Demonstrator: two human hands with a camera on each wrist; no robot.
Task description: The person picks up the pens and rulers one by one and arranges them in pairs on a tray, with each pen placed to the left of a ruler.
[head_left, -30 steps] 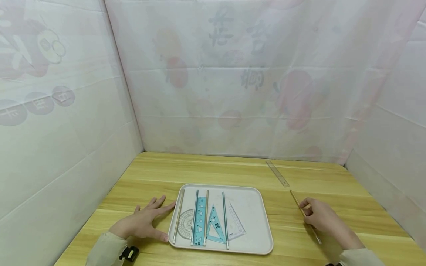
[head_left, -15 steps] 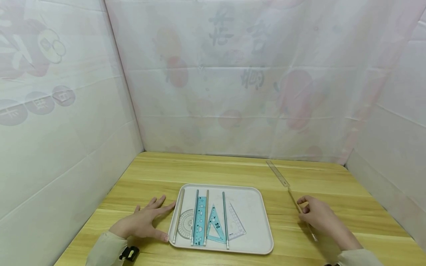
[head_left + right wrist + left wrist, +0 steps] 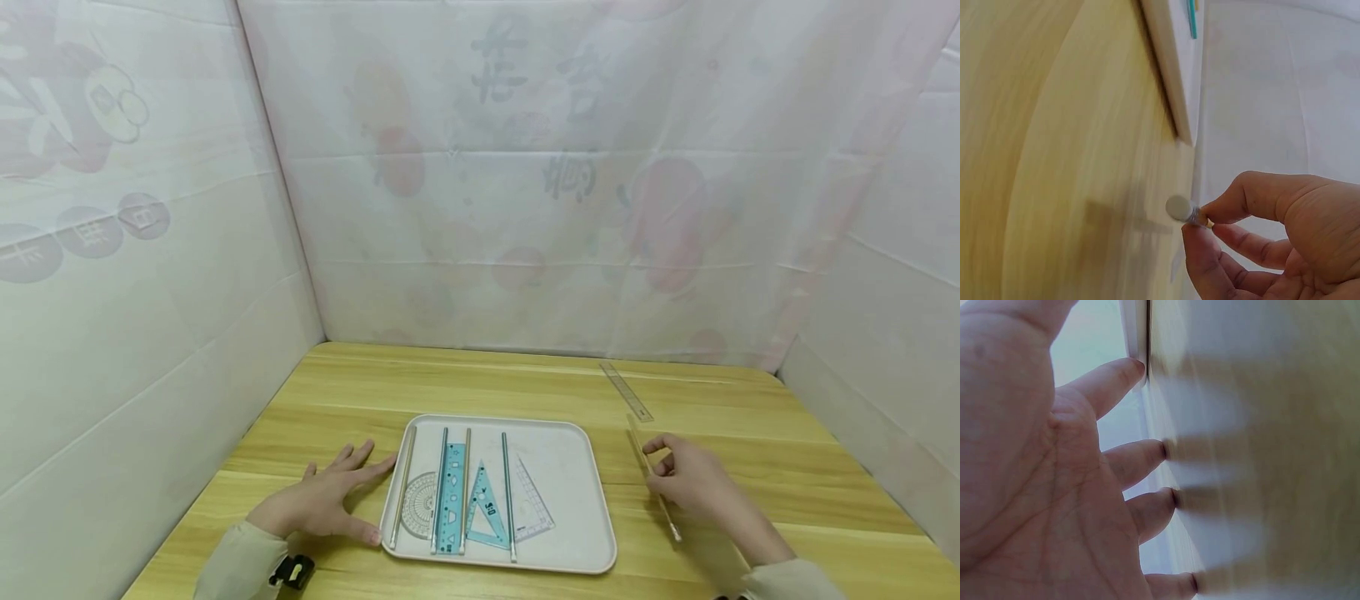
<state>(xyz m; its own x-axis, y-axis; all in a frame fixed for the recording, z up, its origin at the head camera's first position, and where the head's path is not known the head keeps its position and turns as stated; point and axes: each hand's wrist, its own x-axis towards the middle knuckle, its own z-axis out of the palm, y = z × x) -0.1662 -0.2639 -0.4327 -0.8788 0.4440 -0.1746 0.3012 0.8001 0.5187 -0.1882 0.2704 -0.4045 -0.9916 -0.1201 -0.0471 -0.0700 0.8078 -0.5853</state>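
A white tray (image 3: 570, 492) lies on the wooden table (image 3: 465, 387) and holds several pencils, a blue stencil ruler (image 3: 450, 498), a protractor (image 3: 416, 505) and two set squares. My left hand (image 3: 330, 497) rests flat on the table, fingers straight, touching the tray's left edge (image 3: 1135, 331). My right hand (image 3: 693, 482) pinches a thin pencil (image 3: 654, 482) just right of the tray. In the right wrist view its eraser end (image 3: 1180, 209) points at the camera, held between thumb and fingers.
A clear straight ruler (image 3: 625, 391) lies on the table behind my right hand. White fabric walls enclose the table at the back and on both sides. The tray's corner (image 3: 1182, 119) shows in the right wrist view.
My right hand has moved left toward the tray, carrying the pencil with it. The left hand and the tray's contents have stayed still.
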